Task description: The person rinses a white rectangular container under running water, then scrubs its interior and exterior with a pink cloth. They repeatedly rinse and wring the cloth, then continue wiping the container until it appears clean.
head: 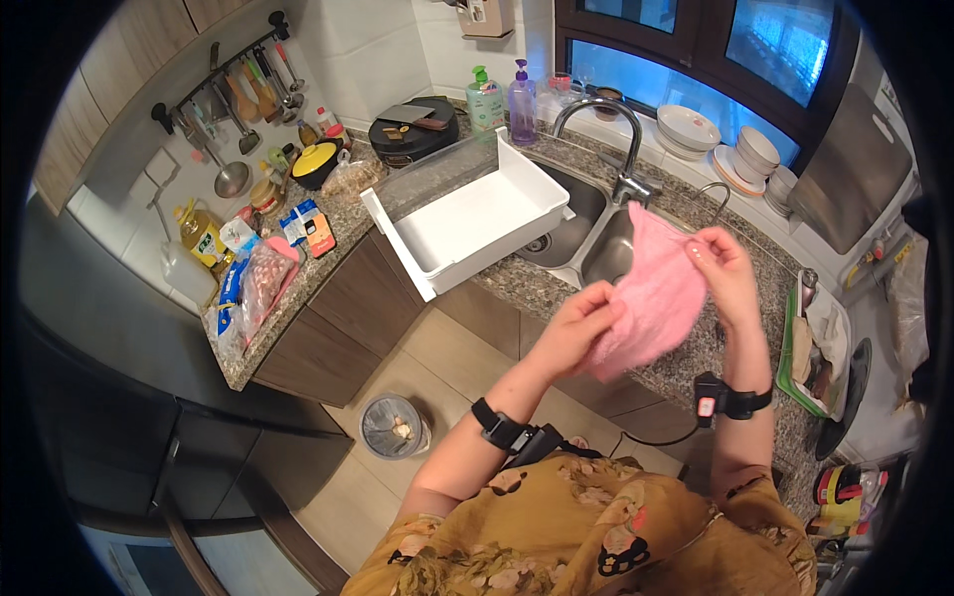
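A pink cleaning cloth (659,298) hangs spread between my two hands, above the counter edge and in front of the small sink basin. My left hand (585,324) pinches its lower left side. At its upper right edge, my right hand (719,272) grips the cloth between thumb and fingers. Left of the cloth, a white plastic drawer with a clear front panel (477,220) lies across the counter edge and partly over the large sink basin (577,208). Behind the cloth rises a chrome faucet (633,149). The cloth covers part of the small basin (607,249).
Two pump bottles, one green-capped (486,100) and one purple (523,104), stand behind the sink. Stacked bowls and plates (753,160) line the windowsill. A phone (320,235) and bagged food (261,279) lie on the left counter. A lined trash bin (391,425) stands on the floor.
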The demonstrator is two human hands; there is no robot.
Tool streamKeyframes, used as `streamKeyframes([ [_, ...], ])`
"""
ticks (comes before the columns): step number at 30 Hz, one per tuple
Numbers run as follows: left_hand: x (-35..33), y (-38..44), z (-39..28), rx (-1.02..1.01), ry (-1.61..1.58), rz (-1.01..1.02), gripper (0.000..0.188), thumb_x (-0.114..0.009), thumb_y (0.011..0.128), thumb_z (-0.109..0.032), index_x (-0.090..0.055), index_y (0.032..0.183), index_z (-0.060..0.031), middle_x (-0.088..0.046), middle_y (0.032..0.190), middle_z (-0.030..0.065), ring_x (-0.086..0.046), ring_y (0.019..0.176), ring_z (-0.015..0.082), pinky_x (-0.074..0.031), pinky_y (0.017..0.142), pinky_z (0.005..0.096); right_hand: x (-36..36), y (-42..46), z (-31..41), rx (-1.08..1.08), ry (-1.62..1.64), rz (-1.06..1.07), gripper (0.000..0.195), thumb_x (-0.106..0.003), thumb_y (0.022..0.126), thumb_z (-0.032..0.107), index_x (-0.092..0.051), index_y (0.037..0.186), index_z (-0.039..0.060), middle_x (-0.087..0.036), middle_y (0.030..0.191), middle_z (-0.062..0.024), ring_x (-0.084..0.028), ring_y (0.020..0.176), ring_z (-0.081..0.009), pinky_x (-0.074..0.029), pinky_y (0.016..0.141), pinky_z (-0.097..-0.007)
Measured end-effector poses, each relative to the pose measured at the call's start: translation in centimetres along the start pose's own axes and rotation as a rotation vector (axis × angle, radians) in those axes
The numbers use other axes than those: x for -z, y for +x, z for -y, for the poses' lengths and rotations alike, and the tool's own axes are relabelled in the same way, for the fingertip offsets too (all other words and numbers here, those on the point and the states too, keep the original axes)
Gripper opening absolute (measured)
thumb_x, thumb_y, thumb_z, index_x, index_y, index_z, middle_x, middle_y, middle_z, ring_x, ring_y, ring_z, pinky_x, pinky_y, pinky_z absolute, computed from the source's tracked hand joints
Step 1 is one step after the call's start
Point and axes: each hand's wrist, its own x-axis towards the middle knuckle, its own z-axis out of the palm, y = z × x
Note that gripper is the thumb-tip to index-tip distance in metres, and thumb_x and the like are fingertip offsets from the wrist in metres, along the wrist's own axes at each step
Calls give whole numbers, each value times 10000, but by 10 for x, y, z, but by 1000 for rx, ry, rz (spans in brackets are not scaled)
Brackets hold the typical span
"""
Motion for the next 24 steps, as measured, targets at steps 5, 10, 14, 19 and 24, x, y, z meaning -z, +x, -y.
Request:
streamKeyframes([
  [5, 21, -22, -22, -74, -241, -210, 190, -565, 992, -167, -602, 1148, -64, -620, 971, -19, -565, 817, 44, -450, 671, 189, -78, -44, -50, -362, -37, 93, 378, -552, 995, 392, -556, 1224, 91, -595, 1126, -62, -602, 973, -150, -530, 727, -287],
  [10, 53, -44, -4, 45, -478, -168, 358, -551, 992, -204, -522, 1291, -10, -615, 1215, 90, -591, 1117, 197, -455, 1000, 357, -157, -81, -50, -713, 1040, 512, 802, -273, 950, 715, -346, 1483, 120, -457, 1452, -144, -473, 1319, -340, -429, 1032, -568],
  [14, 105, -45, 45, 82, -248, -176, 472, -531, 996, -227, -427, 1380, 27, -540, 1333, 167, -524, 1241, 259, -389, 1074, 396, -198, -77, -57, -746, 1236, 273, 626, -354, 986, 609, -516, 1325, 107, -583, 1288, -132, -555, 1208, -323, -456, 1000, -565],
  [19, 51, -33, 7, -149, 562, -76, 529, -564, 974, -225, -401, 1400, 44, -488, 1377, 211, -462, 1301, 318, -337, 1116, 421, -193, -51, -71, -651, 1314, 174, 494, -422, 965, 525, -600, 995, 66, -642, 963, -111, -639, 893, -304, -540, 783, -465],
  [24, 72, -18, 5, -186, 842, 144, 737, -641, 926, -245, -270, 1485, 60, -294, 1529, 278, -227, 1467, 367, -196, 1190, 432, -185, -1, -63, -620, 1053, -179, 348, -514, 987, 407, -614, 1001, 74, -619, 843, -74, -634, 726, -233, -535, 617, -358],
])
